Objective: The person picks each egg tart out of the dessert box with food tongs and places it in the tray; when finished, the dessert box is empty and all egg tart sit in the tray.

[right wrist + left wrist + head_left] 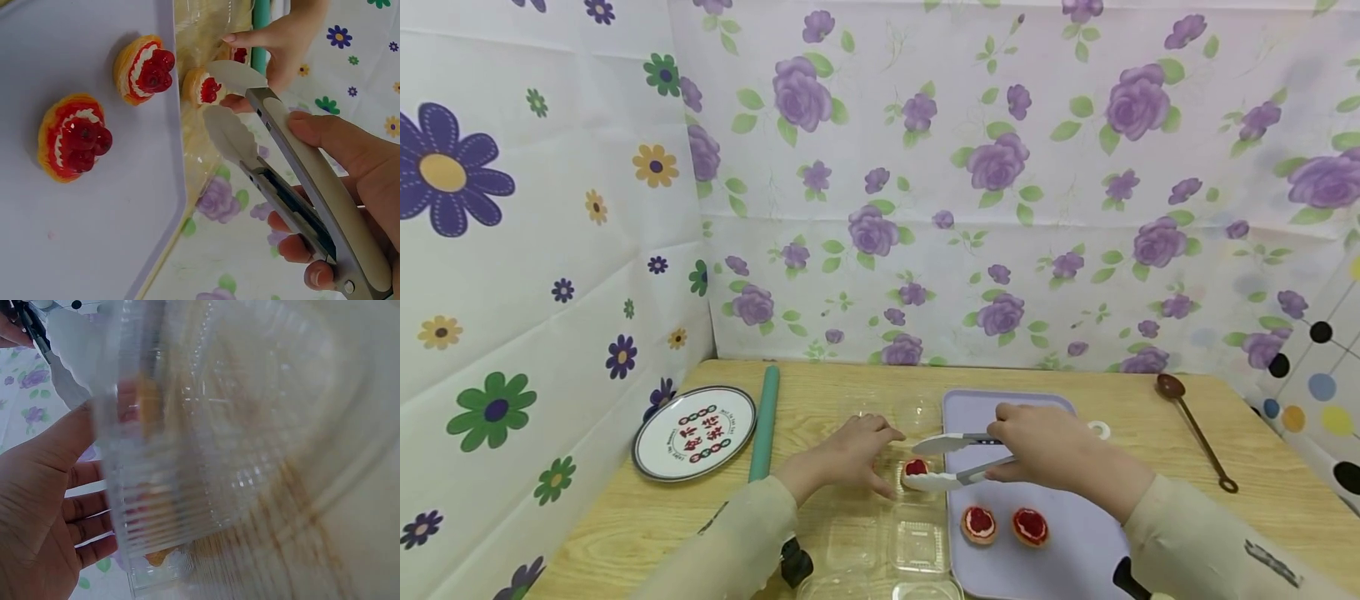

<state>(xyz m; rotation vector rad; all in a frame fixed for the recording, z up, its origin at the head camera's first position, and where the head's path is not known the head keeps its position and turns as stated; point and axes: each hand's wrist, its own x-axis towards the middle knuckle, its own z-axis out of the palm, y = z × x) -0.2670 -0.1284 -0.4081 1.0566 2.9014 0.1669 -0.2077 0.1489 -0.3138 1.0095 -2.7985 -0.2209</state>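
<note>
My right hand [1045, 446] grips grey-and-white tongs [325, 187], whose pale scalloped tips stand apart. By those tips, a berry tart [915, 468] with red topping and white cream sits in a clear plastic container [919, 542]. My left hand [856, 454] reaches over the clear plastic on the left, thumb and fingers spread apart. In the left wrist view a blurred clear plastic wall [250, 425] covers its fingertips, so their contact cannot be told. Another tart [239, 55] shows partly beside that hand. Two more tarts [979, 524] lie on the lilac tray [992, 575].
At the left a white plate [662, 433] with red characters lies beside a green roll [765, 425]. A brown ladle [1198, 433] lies to the right of the tray. More clear plastic parts [850, 542] spread toward the front edge. Flowered cloth [925, 167] hangs behind the table.
</note>
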